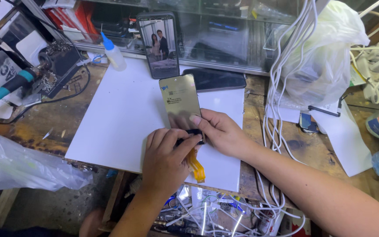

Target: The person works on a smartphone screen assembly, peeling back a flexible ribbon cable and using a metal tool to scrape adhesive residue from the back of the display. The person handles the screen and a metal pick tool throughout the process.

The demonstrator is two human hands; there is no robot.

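- My left hand [165, 160] pinches the dark lower edge of the thin, glossy grey phone display panel [181, 102], fingers curled tight over it.
- My right hand [222, 134] grips the same bottom edge from the side, thumb pressed on the panel's face.
- The panel stands tilted above the white rectangular work mat [123, 114]; its orange flex ribbon [196, 166] dangles free, joined to nothing.
- So it looks loose in hand, not yet mounted on any phone body.
- A black smartphone with a lit screen [158, 44] leans behind; a dark one [216, 79] lies flat.
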